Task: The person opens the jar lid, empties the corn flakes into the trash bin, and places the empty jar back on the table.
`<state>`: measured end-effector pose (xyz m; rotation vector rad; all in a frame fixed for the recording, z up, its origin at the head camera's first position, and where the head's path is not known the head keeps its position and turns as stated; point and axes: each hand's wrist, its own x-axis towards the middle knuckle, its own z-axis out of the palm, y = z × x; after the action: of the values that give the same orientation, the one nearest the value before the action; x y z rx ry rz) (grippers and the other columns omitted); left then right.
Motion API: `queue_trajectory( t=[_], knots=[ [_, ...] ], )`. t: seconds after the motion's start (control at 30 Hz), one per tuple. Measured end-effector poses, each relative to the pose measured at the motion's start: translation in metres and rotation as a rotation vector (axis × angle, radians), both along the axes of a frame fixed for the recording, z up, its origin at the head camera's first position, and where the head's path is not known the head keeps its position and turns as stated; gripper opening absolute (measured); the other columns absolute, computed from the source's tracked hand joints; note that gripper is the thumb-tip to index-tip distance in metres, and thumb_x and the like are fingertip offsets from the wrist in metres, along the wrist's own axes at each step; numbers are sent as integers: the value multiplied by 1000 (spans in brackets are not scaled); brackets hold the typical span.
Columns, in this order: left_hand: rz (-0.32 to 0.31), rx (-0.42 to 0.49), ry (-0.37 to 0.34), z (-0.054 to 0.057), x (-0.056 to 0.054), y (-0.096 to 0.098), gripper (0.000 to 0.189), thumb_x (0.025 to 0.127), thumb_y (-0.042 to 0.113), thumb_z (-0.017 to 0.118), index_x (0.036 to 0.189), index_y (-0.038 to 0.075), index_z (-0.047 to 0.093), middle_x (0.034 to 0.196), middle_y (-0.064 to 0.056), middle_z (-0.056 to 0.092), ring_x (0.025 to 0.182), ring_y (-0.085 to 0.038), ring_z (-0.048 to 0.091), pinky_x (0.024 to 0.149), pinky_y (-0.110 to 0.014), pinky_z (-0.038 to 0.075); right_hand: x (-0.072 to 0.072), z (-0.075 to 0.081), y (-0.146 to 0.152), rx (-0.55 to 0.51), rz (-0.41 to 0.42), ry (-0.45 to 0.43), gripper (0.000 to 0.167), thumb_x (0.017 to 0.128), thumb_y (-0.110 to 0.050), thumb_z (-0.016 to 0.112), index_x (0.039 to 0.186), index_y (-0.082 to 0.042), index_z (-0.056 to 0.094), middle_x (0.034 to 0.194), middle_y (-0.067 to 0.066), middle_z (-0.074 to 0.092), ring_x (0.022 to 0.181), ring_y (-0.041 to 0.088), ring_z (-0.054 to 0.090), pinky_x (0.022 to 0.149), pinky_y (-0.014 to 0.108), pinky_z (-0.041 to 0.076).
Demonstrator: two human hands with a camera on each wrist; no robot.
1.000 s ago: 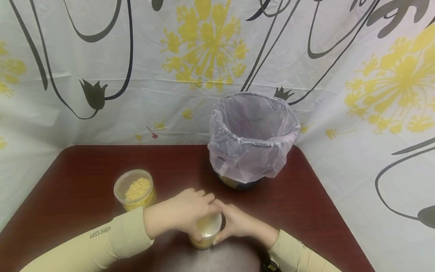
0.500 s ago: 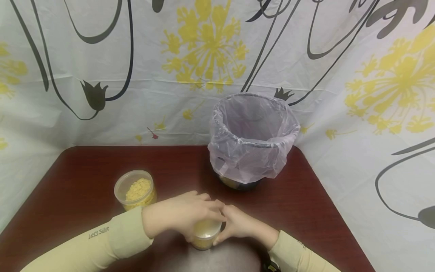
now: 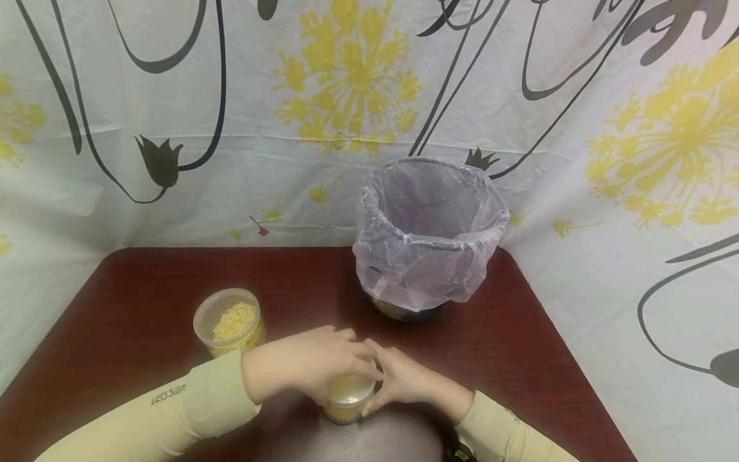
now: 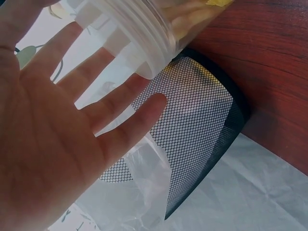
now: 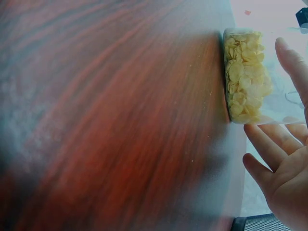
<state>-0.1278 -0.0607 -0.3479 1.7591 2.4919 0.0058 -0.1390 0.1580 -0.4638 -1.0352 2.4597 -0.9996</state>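
Observation:
A clear plastic jar of yellow flakes stands upright near the front middle of the table, a translucent lid on its top. From above and the left, my left hand grips the lid, covering part of it. In the left wrist view its fingers spread along the ridged rim of the lid. My right hand holds the jar's right side, thumb toward the front. The right wrist view shows the flakes filling the lower part, with thumb and fingers on opposite sides of the wall.
A second clear tub of yellow flakes, without a lid, stands left of the hands. Behind them is a mesh bin lined with a pale plastic bag. A patterned cloth hangs around the dark red table.
My left hand's fingers have turned rightward and forward over the lid, and its thumb has drawn back from the jar's front. The right hand has stayed in place on the jar.

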Motion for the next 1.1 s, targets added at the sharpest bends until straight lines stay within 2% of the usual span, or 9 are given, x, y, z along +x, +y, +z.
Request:
queue_trajectory(
  t=[0.1,0.2,0.3,0.43,0.53,0.7,0.93,1.1],
  knots=[
    [14,-5,-4,-1,-1,1,78,59,32,89,131,37,58,126,16,54,98,-14,50,77,-29,43,1,0,1,31,-18,0,116,58,-47,88,143,8,31,129,8,57,108,11,56,94,30,44],
    [31,-16,-9,-1,-1,2,79,58,32,89,131,38,58,126,17,53,98,-13,49,74,-28,43,1,-1,1,37,-26,-7,122,59,-47,88,143,14,25,134,14,53,112,13,55,96,32,43],
    [44,-22,-8,-2,-2,2,79,58,34,89,130,38,58,126,16,53,97,-13,49,72,-28,43,1,-1,1,14,-18,-9,118,58,-45,89,143,10,29,130,10,56,110,11,55,95,31,43],
    [57,-24,-2,-3,-2,3,79,58,37,89,131,38,58,127,15,52,97,-14,49,72,-29,43,0,-2,0,-32,0,-19,102,57,-41,90,139,-8,39,123,0,59,106,7,56,93,28,44],
    [67,-22,-3,-3,-2,3,79,59,40,88,132,38,57,129,14,52,97,-15,49,73,-30,42,-1,-2,1,-62,15,-27,96,57,-38,91,136,-19,40,122,-4,59,106,7,57,94,28,43],
    [87,-17,14,-3,0,4,75,61,47,85,130,35,59,125,12,54,94,-14,50,71,-30,43,-1,-4,1,-78,43,-8,98,58,-38,91,139,-22,37,123,-4,60,107,7,57,95,28,43],
    [138,-36,59,-4,1,6,79,56,51,85,128,34,60,115,10,56,90,-13,51,66,-28,44,-2,-5,1,-87,65,3,99,59,-41,90,140,-26,34,124,-7,59,107,7,57,96,30,42],
    [164,-22,96,-5,1,7,74,54,52,83,122,29,63,102,6,55,84,-14,52,60,-27,43,-3,-4,1,-69,58,36,104,58,-43,89,143,-27,31,127,-6,57,110,8,55,96,33,42]
  ],
)
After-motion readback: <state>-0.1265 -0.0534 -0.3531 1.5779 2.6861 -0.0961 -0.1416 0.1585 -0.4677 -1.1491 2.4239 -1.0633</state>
